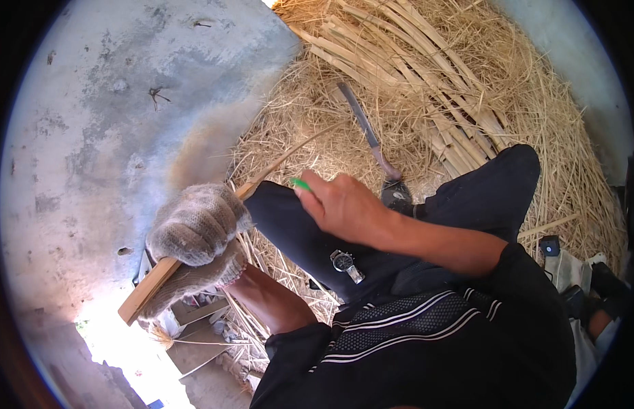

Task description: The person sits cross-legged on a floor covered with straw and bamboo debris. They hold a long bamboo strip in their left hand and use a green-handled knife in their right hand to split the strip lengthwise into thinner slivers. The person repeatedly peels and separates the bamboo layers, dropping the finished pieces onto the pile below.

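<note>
Diagonally from near left toward far right, a bamboo strip (pixel 150 290) passes through the knit-gloved left hand (pixel 197 228), which grips it; the right hand (pixel 344 208) is curled around a mostly hidden green object (pixel 300 184). Farther off, a machete (pixel 369 133) lies on straw-like shavings (pixel 310 88).

Head view, one item: left unit of a fisheye pair worn side by side on the head. We look steeply down from above, upright, over the black shirt (pixel 439 365) at the lower edge. Near us: the gloved left hand (pixel 197 226), left of centre, and the bare right hand (pixel 352 208), close to centre. Farther off: the straw (pixel 535 129) toward the upper edge, a pale wall (pixel 85 150) along the left. Our field: wide, round, dark-bordered
</note>
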Motion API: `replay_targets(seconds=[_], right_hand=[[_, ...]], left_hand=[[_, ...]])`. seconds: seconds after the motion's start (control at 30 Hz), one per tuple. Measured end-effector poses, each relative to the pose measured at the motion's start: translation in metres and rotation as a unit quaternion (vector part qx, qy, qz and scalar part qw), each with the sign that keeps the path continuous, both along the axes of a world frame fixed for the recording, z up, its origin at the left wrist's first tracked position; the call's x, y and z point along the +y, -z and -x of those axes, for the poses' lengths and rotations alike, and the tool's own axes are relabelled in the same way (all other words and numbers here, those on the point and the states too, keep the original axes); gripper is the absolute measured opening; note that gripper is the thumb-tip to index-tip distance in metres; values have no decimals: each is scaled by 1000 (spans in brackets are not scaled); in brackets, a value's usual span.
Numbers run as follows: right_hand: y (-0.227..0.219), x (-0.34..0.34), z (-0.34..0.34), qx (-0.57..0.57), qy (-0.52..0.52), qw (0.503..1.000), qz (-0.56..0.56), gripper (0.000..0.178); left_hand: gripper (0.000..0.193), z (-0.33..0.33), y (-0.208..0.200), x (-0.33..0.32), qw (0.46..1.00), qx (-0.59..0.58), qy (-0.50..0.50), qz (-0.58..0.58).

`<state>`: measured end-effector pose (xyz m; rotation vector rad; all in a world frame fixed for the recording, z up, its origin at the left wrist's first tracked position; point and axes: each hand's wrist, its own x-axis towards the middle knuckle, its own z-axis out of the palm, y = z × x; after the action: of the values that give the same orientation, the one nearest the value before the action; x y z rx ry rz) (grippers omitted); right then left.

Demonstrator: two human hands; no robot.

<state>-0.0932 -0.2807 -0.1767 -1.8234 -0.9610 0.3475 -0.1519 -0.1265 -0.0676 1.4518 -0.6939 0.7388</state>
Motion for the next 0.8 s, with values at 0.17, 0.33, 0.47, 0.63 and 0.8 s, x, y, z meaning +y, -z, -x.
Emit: replay_targets(seconds=[0.17,0.33,0.47,0.63,0.8], right_hand=[[39,10,-24,-8,53,998,33,25],[20,9,-11,-40,38,998,24,28],[66,19,-38,-44,25,997,57,28],[19,18,-12,-41,-2,999,-3,28],[95,36,-55,-22,45,987,152,34]], left_hand=[[70,5,1,0,1000,1,-8,4],[70,7,3,2,1000,3,-22,10],[70,9,1,3,1000,6,-28,14],[70,13,4,11,999,6,-46,17],[70,6,3,9,999,10,-44,23]])
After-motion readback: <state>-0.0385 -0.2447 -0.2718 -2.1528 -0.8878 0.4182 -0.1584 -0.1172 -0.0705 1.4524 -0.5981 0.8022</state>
